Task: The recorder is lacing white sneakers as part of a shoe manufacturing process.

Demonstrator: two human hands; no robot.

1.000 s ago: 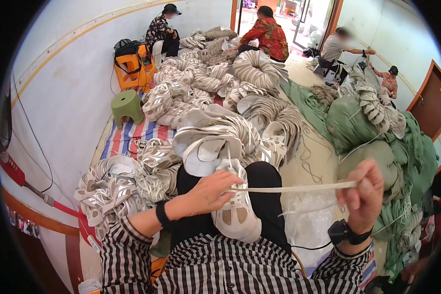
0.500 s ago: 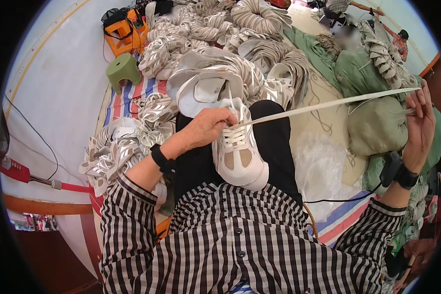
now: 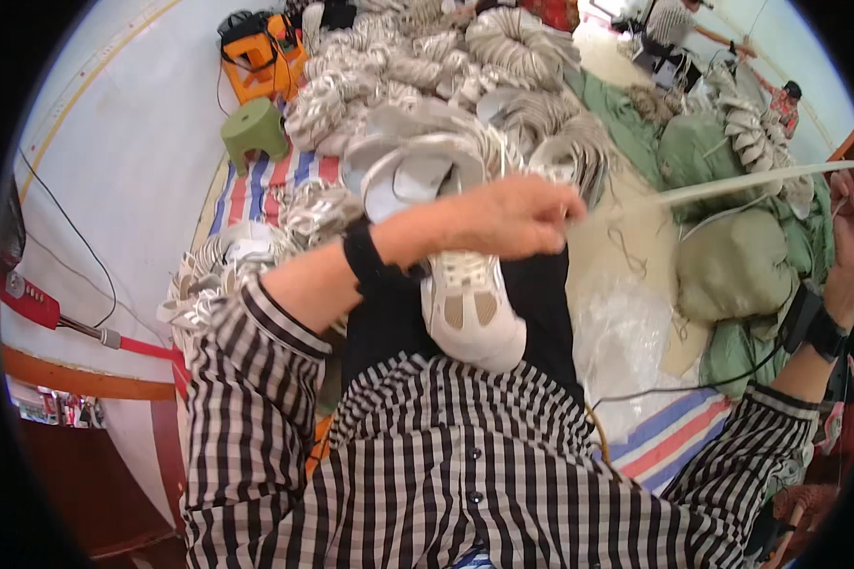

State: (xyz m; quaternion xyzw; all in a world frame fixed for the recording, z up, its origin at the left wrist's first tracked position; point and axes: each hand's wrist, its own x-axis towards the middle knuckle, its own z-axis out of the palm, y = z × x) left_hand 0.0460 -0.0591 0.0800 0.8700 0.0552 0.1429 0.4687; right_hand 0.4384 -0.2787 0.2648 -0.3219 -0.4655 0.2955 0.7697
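A beige and white sneaker [image 3: 484, 332] rests between my thighs, toe toward me, its upper part covered by my left forearm. My left hand [image 3: 517, 216] is past the sneaker to the right, thumb and fingers bent together at the near end of a flat pale shoelace [image 3: 759, 180]. That lace stretches rightward, blurred close to my left fingers, to my right hand [image 3: 852, 199] at the picture's right rim. The fingers there are closed on its far part. Whether the lace still runs through the sneaker's eyelets is hidden behind my left hand.
Ahead lie piles of similar shoes [image 3: 380, 76] and stacked uppers [image 3: 522, 47]. More shoes [image 3: 228, 266] sit at the left on a striped sheet [image 3: 664, 436]. A green stool [image 3: 254, 133], an orange chair [image 3: 256, 71], stuffed green sacks [image 3: 731, 270] and clear plastic [image 3: 621, 327] surround me.
My left hand has moved from the sneaker's tongue rightward along the lace. My right hand has shifted farther right, toward the rim, still with the lace.
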